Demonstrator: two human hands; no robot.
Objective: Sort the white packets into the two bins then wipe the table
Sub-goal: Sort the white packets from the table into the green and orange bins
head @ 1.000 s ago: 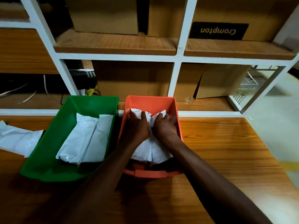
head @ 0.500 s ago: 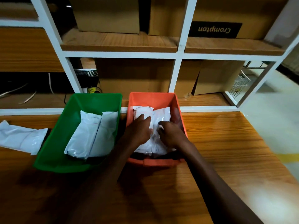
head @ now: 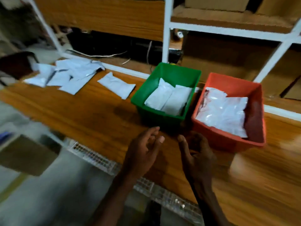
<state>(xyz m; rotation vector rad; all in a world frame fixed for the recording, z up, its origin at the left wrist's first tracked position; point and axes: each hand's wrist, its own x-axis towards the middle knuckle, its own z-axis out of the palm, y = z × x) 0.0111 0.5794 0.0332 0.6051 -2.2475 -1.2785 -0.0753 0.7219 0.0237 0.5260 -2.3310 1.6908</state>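
Now your left hand [head: 143,154] and right hand [head: 195,154] hover with fingers [head: 154,132] loosely spread, holding nothing, over the glossy wooden bench [head: 91,115]. At 12 o'clock sits the green bin [head: 156,115], at 1 the orange bin [head: 216,136], both holding soft white packets [head: 167,98]. Loose packets [head: 116,84] lie at 10, below white-framed shelves [head: 166,35].

- A storeroom or packing area, by the look of it.
- White metal shelving [head: 166,30] with wooden boards stands behind the wooden table [head: 91,115], holding plain cardboard boxes [head: 216,2].
- Loose cables [head: 101,55] trail on a low shelf.
- A green bin [head: 164,119] and an orange bin [head: 228,141] hold white packets [head: 167,99], with more packets [head: 116,84] lying on the tabletop.
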